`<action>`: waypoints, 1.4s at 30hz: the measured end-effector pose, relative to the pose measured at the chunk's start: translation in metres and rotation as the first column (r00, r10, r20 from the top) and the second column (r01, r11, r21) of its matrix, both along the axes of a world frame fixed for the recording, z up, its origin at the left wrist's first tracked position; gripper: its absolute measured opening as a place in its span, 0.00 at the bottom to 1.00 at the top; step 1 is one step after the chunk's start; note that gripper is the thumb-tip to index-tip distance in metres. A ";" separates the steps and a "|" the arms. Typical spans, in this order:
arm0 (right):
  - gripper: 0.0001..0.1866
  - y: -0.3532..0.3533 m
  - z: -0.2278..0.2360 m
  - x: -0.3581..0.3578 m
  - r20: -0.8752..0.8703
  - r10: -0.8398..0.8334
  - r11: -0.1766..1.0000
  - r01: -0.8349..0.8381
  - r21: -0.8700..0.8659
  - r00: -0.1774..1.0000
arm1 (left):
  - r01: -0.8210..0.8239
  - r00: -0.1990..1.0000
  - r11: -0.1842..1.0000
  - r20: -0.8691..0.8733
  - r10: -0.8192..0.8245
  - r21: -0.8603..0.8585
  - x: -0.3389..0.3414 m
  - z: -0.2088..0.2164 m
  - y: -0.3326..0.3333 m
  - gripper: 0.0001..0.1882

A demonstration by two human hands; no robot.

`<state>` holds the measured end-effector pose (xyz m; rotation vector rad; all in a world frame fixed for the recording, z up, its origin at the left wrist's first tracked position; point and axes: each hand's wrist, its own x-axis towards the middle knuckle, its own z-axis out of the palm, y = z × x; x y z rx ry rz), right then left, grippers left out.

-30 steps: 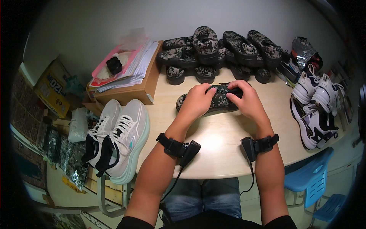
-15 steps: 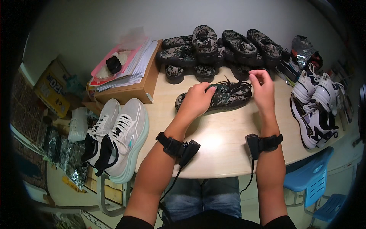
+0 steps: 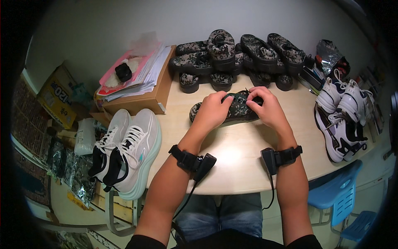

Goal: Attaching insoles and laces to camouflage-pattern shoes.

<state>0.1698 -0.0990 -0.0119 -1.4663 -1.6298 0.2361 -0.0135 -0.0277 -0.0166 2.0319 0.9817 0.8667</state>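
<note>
A camouflage lace-up shoe (image 3: 239,108) with a dark sole lies on its side across the table, toe toward the right. My left hand (image 3: 213,110) wraps over its heel and opening, the thumb pressed at the collar. Bent over the lacing from the right is my right hand (image 3: 267,107), its thumb and index finger pinched together. What is between those fingertips is too small to make out. This hand covers the toe and most of the laces.
Several camouflage shoes (image 3: 192,62) are piled along the wall. Pale grey sneakers (image 3: 139,149) stand at the left edge, beside a cardboard box (image 3: 159,93) topped with papers. White-and-black sneakers (image 3: 331,135) are stacked at the right, above a blue chair (image 3: 338,195).
My right hand has moved left and slightly down, from beyond the toe onto the lacing. My left hand stays on the shoe.
</note>
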 end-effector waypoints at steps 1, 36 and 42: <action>0.07 0.000 0.000 0.000 -0.002 0.010 1.000 -0.010 0.006 1.000 | 0.000 1.000 1.000 -0.002 0.000 -0.001 0.000 -0.001 0.000 0.15; 0.10 -0.002 0.010 0.031 -0.435 -0.118 0.992 0.121 -0.021 0.893 | -0.016 1.000 1.000 0.007 0.016 -0.003 -0.001 0.002 -0.002 0.14; 0.09 -0.003 0.005 0.029 -0.137 -0.018 1.000 0.017 -0.011 0.990 | -0.011 1.000 1.000 0.004 0.011 0.017 0.000 0.002 -0.001 0.15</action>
